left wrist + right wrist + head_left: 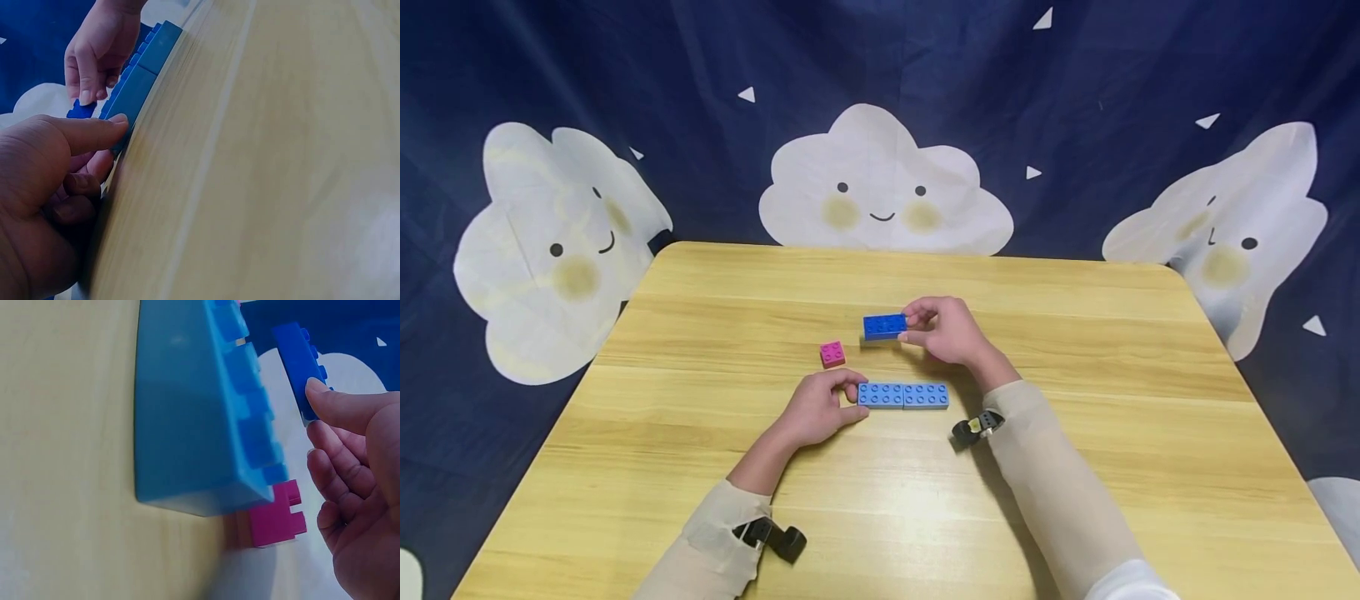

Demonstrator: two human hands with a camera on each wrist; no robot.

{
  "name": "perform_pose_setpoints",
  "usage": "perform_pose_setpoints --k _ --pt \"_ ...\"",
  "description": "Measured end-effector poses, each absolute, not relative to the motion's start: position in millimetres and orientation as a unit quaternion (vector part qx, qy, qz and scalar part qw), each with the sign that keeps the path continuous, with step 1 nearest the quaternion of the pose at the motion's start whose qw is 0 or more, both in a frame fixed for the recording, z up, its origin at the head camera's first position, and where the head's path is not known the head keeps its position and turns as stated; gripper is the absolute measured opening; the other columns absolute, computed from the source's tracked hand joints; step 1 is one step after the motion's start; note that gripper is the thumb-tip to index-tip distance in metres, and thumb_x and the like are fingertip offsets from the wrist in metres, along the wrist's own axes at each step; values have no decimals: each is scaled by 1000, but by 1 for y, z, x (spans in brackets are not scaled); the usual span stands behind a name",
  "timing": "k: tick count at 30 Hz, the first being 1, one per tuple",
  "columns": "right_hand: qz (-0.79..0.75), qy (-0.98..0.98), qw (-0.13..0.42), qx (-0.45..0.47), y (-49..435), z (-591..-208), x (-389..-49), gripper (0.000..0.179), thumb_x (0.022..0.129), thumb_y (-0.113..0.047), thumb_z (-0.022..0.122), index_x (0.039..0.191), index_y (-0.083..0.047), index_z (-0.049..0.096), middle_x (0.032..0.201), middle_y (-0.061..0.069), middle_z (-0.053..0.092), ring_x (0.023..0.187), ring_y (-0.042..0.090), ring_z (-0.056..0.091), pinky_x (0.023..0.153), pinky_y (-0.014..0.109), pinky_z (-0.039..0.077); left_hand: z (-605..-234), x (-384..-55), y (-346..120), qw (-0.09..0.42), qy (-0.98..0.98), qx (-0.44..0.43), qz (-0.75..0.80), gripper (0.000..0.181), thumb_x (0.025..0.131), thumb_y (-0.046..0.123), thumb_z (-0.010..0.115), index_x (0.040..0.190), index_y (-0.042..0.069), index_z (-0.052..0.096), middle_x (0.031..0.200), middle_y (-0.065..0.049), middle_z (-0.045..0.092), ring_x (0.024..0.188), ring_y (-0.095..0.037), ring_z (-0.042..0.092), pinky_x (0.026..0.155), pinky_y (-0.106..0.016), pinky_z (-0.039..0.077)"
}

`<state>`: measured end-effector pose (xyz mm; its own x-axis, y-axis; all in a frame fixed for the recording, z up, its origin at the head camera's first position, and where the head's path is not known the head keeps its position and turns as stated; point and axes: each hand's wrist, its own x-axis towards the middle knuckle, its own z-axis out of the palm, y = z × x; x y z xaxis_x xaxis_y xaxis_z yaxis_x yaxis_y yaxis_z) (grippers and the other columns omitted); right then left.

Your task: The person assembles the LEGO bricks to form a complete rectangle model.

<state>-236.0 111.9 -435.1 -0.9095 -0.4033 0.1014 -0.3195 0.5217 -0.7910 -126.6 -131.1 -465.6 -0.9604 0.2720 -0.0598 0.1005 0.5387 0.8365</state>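
Two light blue toy building bricks (903,396) lie end to end in a straight row on the table. My left hand (820,407) pinches the left end of that row between thumb and fingers; the thumb lies along the near side in the left wrist view. Beyond the row, my right hand (950,331) holds a dark blue building brick (883,326) by its right end, studs up. In the right wrist view the thumb presses one side of this dark blue brick (299,365). A small pink brick (832,354) sits behind my left hand, left of the dark blue one.
The wooden table (1075,400) extends around the bricks on every side. Behind its far edge hangs a dark blue curtain (880,58) with white clouds. A black wrist camera (772,537) juts from the left sleeve, another camera (976,427) from the right sleeve.
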Motion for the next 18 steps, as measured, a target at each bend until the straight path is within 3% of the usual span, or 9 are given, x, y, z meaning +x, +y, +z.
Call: perform_pose_setpoints --k 18 --pt "-455 863 19 -218 125 -422 -213 28 81 -15 85 103 -4 72 87 2 67 80 19 61 71 35 53 -466 -128 -129 92 878 102 458 36 81 16 85 114 10 70 84 4 59 60 -18 46 55 -29 34"
